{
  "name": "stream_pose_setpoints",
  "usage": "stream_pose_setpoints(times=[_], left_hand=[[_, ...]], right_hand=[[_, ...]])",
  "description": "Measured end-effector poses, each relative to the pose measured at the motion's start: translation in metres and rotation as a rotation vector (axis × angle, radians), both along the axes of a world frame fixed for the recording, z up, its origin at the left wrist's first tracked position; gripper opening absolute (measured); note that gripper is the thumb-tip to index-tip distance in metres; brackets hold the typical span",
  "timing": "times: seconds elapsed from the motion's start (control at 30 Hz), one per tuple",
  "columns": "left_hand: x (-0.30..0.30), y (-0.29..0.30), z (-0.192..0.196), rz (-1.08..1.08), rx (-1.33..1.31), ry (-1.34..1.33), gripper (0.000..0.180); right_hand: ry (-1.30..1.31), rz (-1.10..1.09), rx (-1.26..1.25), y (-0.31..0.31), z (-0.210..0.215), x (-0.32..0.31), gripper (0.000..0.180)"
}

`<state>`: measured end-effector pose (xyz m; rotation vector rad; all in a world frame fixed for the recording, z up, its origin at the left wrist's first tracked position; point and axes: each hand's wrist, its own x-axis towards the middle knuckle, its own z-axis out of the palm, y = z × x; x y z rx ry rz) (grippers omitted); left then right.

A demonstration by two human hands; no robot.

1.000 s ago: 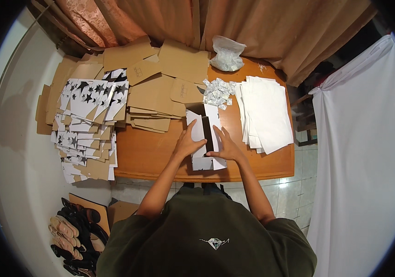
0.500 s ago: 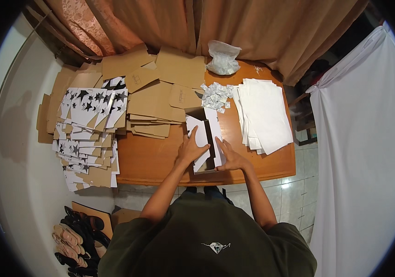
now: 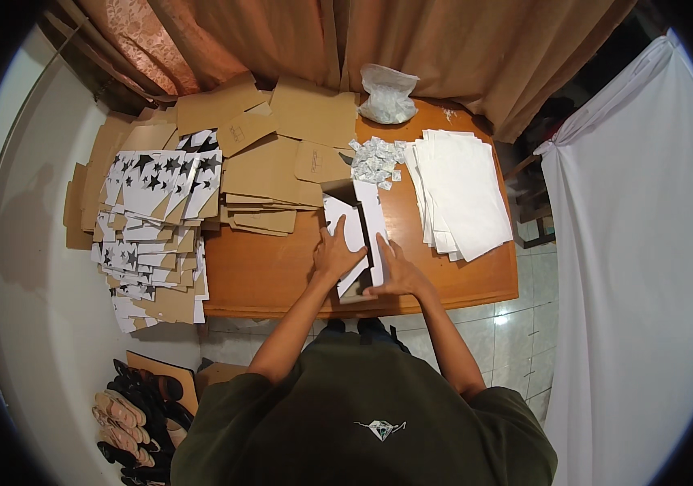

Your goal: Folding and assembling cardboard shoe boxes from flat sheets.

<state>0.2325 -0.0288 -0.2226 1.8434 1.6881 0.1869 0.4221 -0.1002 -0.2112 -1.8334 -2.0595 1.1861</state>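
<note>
A partly folded white cardboard box (image 3: 374, 212) with a brown inside stands near the table's front edge, a dark narrow gap running along its middle. My left hand (image 3: 337, 254) grips its left side, thumb and fingers spread over the white flap (image 3: 351, 233). From the right, my right hand (image 3: 397, 272) holds the other long side, with its thumb at the near end. The box's underside is hidden.
Flat brown cardboard pieces (image 3: 282, 166) and star-printed white box blanks (image 3: 148, 194) are piled on the left. Small white packets (image 3: 376, 162) lie beyond the box, with a plastic bag (image 3: 389, 95) behind. White sheets (image 3: 464, 190) are stacked on the right.
My right hand has shifted slightly left, its thumb pressing in at the box's near end. The dark gap looks a little narrower. My left hand stays in place on the box.
</note>
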Motion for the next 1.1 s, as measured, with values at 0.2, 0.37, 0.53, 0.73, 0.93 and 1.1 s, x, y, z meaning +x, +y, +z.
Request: stream_pose_setpoints(times=[0.2, 0.37, 0.53, 0.73, 0.93, 1.1], left_hand=[[-0.003, 0.003, -0.007, -0.003, -0.056, -0.022, 0.104], [-0.015, 0.005, -0.028, -0.034, 0.033, -0.093, 0.096], [-0.026, 0.012, -0.042, -0.073, 0.002, -0.137, 0.088], [-0.027, 0.037, -0.020, -0.148, 0.284, -0.063, 0.134], [-0.025, 0.093, 0.013, -0.241, 0.070, 0.094, 0.152], [-0.036, 0.100, -0.009, -0.221, 0.310, -0.250, 0.117]], right_hand=[[-0.151, 0.025, -0.022, -0.008, 0.013, -0.012, 0.153], [-0.061, -0.084, 0.025, -0.007, -0.013, -0.009, 0.117], [-0.008, -0.123, 0.154, -0.009, -0.013, -0.008, 0.091], [0.029, -0.125, 0.173, -0.005, -0.015, -0.004, 0.095], [-0.054, -0.020, 0.175, -0.008, -0.027, -0.003, 0.106], [-0.067, -0.061, 0.122, -0.008, -0.022, -0.009, 0.105]])
